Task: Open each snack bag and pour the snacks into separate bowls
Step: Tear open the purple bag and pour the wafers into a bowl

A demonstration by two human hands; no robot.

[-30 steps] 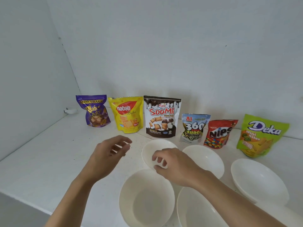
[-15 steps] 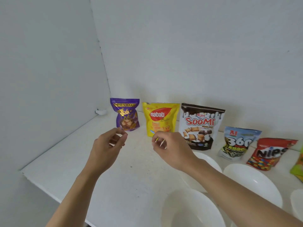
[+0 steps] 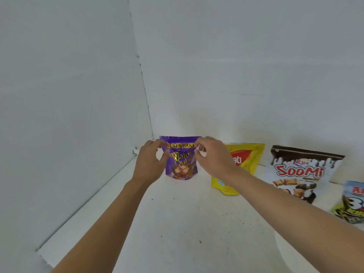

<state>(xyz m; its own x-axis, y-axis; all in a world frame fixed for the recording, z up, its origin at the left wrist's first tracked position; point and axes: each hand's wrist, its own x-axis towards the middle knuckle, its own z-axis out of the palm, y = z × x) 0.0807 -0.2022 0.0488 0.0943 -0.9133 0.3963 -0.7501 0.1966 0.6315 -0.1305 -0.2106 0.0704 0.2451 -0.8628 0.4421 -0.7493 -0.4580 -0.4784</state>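
Purple wafer bag stands upright at the far left end of the row, on the white counter in the corner where the two walls meet; its top seal looks unbroken, so I judge that opening has not yet begun. The left hand is at the upper-left corner of the pouch with fingers curled, thumb and forefinger closing on the edge just under the seal; the right hand does the same at the upper-right corner, fingertips bunched and pinching the foil. Both arms are stretched well out, and the right forearm crosses in front of the yellow Nabati bag, which stands just beside the purple one; the SooMi bag comes next to the right, and a blue-and-green bag is cut off at the frame edge.

From here the likeliest trouble is a tear made at full reach: the purple wafer bag has nothing steadying its base, so a sideways pull could tip it or drag it along the counter; a rip that runs down the side instead of across the top would let wafers spill out, and no bowl sits near it; slick foil may slip from so small a pinch; the right forearm could knock over the Nabati bag as it draws back.
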